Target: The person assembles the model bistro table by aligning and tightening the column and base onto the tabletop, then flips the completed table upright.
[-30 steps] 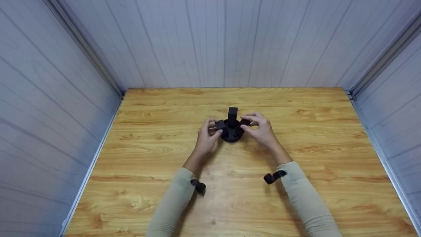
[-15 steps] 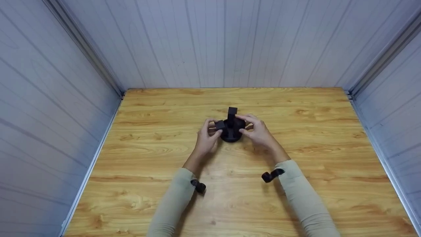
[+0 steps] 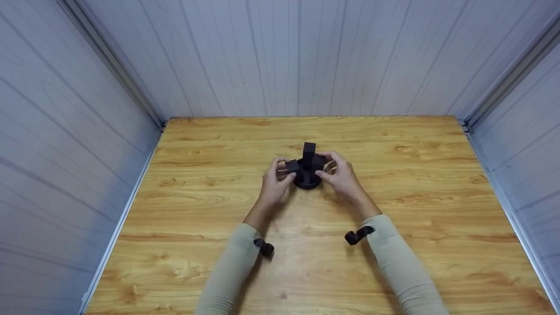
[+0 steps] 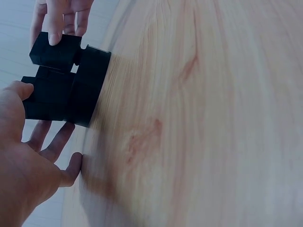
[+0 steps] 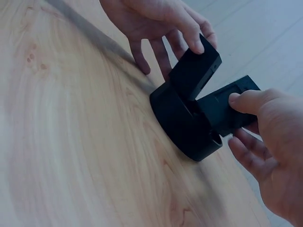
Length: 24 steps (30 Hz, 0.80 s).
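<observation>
A round black base [image 3: 307, 185] stands on the wooden table, with black rectangular blocks rising from it. My left hand [image 3: 274, 186] pinches the left block [image 3: 292, 166] between thumb and fingers; in the right wrist view this block [image 5: 195, 68] tilts outward from the base [image 5: 176, 124]. On the other side my right hand [image 3: 344, 176] grips the right block [image 3: 319, 161], its thumb pressed on a recessed face [image 5: 226, 106] in the right wrist view. Between them at the back, a taller block [image 3: 309, 149] stands with neither hand gripping it. Where the blocks meet the base is mostly dark.
The wooden table [image 3: 210, 245] extends around the base on all sides. Pale panelled walls [image 3: 275, 57] close off the back, left and right. A small black camera [image 3: 264, 248] juts from the left sleeve, and another [image 3: 358, 236] from the right.
My right hand has shifted slightly left and re-placed its fingers. The right block has moved inward, nearer the tall block. My left hand and its block have stayed put.
</observation>
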Motion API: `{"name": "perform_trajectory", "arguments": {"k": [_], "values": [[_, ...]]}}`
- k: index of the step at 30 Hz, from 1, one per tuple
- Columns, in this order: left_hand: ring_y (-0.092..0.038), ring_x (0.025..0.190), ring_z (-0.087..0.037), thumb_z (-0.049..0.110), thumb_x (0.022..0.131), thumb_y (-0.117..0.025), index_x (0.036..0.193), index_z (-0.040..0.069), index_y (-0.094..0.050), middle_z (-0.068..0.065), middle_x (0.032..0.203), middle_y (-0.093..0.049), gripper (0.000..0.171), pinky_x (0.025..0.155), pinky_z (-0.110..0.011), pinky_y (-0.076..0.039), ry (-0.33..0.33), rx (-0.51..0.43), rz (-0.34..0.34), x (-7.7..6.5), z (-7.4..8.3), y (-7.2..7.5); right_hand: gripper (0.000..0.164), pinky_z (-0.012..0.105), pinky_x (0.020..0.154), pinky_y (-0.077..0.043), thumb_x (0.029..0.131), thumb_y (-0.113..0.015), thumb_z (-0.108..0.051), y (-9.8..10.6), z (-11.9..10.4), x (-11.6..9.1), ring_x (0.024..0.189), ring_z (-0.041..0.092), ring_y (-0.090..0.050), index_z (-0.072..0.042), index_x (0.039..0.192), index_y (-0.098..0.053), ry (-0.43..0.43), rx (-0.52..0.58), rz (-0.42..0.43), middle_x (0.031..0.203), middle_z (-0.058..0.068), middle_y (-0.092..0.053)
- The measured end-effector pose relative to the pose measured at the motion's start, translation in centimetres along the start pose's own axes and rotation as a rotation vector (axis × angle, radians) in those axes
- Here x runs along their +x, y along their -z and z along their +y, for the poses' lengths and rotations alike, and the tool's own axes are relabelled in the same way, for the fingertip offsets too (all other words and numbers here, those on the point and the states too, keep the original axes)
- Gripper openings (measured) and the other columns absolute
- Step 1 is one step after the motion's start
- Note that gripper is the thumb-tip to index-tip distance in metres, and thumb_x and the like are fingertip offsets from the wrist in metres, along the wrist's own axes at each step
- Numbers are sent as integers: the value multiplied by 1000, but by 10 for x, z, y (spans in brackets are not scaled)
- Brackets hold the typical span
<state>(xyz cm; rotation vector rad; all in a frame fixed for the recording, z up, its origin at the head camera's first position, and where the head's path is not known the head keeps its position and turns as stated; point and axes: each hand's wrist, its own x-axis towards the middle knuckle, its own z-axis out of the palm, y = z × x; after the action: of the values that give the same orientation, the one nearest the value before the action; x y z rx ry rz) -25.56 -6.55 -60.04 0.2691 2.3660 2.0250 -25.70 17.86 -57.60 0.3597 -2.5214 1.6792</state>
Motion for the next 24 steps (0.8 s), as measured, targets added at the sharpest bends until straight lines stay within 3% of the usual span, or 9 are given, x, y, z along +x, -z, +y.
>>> {"name": "perform_trajectory", "arguments": {"k": [3,6,10,12,14,19,23,24], "values": [[-75,133,-45,5,107,-74,141,6,-59,-29,141,-73,37,114,-52,-63,-8,15,-1,0,0,0,53,18,79,-52,92,-93,-4,-3,0,-2,90,31,-67,2,137,-66,-4,-9,55,106,24,-71],[-75,133,-45,5,107,-74,141,6,-59,-29,140,-73,37,114,-52,-63,-12,15,0,0,-1,1,57,18,79,-50,89,-96,-7,-5,1,-3,90,33,-66,3,135,-63,-13,-26,82,101,24,-70],[-76,132,-45,4,106,-75,139,4,-59,-29,139,-74,36,113,-51,-63,-13,3,3,0,0,0,73,39,98,-57,91,-96,-15,-2,1,-4,115,40,-65,-1,151,-56,-44,-51,33,131,26,-64],[-76,132,-45,3,106,-75,139,4,-59,-30,138,-74,37,113,-51,-63,-15,-2,3,0,0,0,81,55,108,-55,93,-95,-18,1,1,-4,132,43,-60,-3,160,-50,-35,-53,-9,150,28,-54],[-76,131,-45,4,106,-76,139,4,-60,-30,137,-74,37,113,-51,-63,-25,-4,0,0,0,0,83,63,112,-54,97,-91,-16,5,0,-4,143,45,-54,-4,165,-47,-10,-30,-48,160,30,-46],[-79,127,-39,9,106,-78,138,10,-62,-25,133,-77,36,108,-45,-66,-66,-2,1,4,-11,3,61,63,114,-57,101,-74,6,10,-2,-1,150,44,-52,0,159,-58,73,61,-104,162,29,-48],[-78,128,-40,8,106,-78,139,10,-61,-26,135,-76,37,109,-47,-65,-56,-2,0,4,-10,3,50,52,116,-60,98,-63,16,13,-2,1,149,43,-55,3,146,-70,101,98,-145,161,29,-54],[-77,130,-44,4,106,-76,139,6,-60,-29,137,-74,37,110,-50,-65,-33,7,1,0,-1,2,48,49,116,-60,99,-63,17,13,-2,1,149,42,-57,3,144,-72,100,94,-149,160,30,-56]]}}
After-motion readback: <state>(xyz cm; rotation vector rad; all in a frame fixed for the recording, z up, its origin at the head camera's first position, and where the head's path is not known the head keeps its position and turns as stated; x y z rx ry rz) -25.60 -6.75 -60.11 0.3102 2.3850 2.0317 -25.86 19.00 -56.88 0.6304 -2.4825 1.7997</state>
